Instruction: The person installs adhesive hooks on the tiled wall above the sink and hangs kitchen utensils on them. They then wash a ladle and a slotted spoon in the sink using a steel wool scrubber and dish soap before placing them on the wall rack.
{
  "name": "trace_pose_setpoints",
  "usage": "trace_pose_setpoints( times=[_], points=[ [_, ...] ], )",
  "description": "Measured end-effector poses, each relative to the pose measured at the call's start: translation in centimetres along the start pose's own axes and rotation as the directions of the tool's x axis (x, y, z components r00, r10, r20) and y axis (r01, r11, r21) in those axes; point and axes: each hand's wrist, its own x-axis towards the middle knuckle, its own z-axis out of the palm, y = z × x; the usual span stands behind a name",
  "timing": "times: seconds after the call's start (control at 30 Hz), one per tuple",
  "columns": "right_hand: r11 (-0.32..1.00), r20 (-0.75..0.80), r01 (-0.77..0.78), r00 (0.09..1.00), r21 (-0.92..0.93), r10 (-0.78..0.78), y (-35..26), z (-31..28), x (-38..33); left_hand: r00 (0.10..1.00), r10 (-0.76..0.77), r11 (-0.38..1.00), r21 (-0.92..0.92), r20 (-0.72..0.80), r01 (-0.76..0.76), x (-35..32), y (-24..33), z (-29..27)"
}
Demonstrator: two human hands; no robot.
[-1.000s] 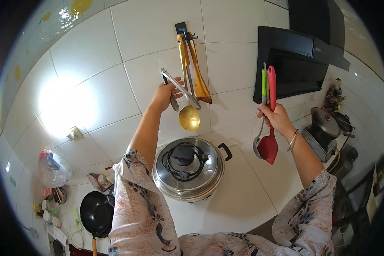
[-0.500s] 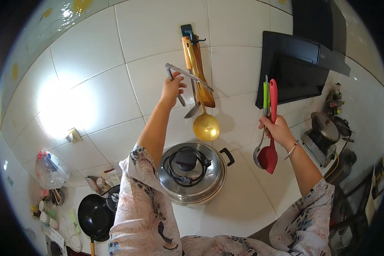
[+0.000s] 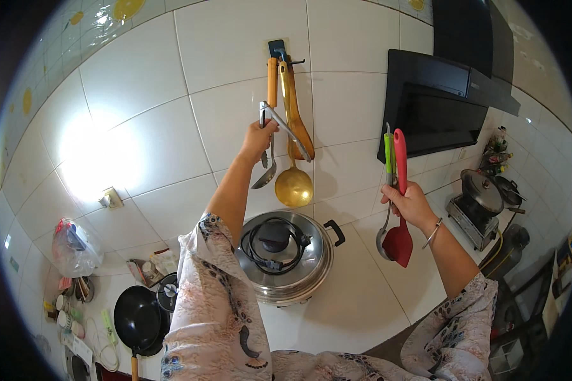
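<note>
My left hand (image 3: pixel 255 141) is raised at the wall and closed around metal tongs (image 3: pixel 290 132), whose arms spread apart below the hinge. Right beside it, a wood-handled utensil (image 3: pixel 272 82) with a metal head, a gold ladle (image 3: pixel 294 187) and a wooden spatula (image 3: pixel 302 133) hang from a dark wall hook (image 3: pixel 277 48). One tong arm crosses in front of the hanging utensils; whether it touches them I cannot tell. Over the counter, my right hand (image 3: pixel 410 203) grips a red spatula (image 3: pixel 398 241) and a green-handled metal ladle (image 3: pixel 389 151) together, handles up.
A large steel pot (image 3: pixel 318 270) stands below the hook, a coiled black cable (image 3: pixel 251 251) on its lid. To the left are a black wok (image 3: pixel 136 317) and a plastic bag (image 3: pixel 76 247). A dark range hood (image 3: pixel 432 105) and a stove with a lidded pot (image 3: pixel 483 190) are right.
The tongs have tilted and their hinge end has shifted right. The hanging gold ladle and wood-handled utensil have swung left. My right hand has lowered slightly with its two utensils.
</note>
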Motion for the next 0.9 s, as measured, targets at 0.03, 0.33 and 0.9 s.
trace_pose_setpoints(
  times=[0.03, 0.33, 0.9],
  points=[
    [1.000, 0.005, -0.003, 1.000, -0.007, 0.003, 0.0, 0.1, -0.2, 1.000, -0.014, 1.000, 0.027, 0.004, 0.014, -0.2, 0.0, -0.4],
    [1.000, 0.020, 0.001, 1.000, 0.011, -0.001, 0.0, -0.2, -1.3, 0.984, 0.049, 0.967, -0.239, -0.170, -0.090, -1.3, 2.8, -2.9],
    [0.938, 0.405, 0.113, 0.880, 0.329, -0.248, -10.2, 9.5, -4.6, 0.648, 0.230, 0.930, 0.360, -0.726, 0.073, -37.3, 16.3, -8.2]
  ],
)
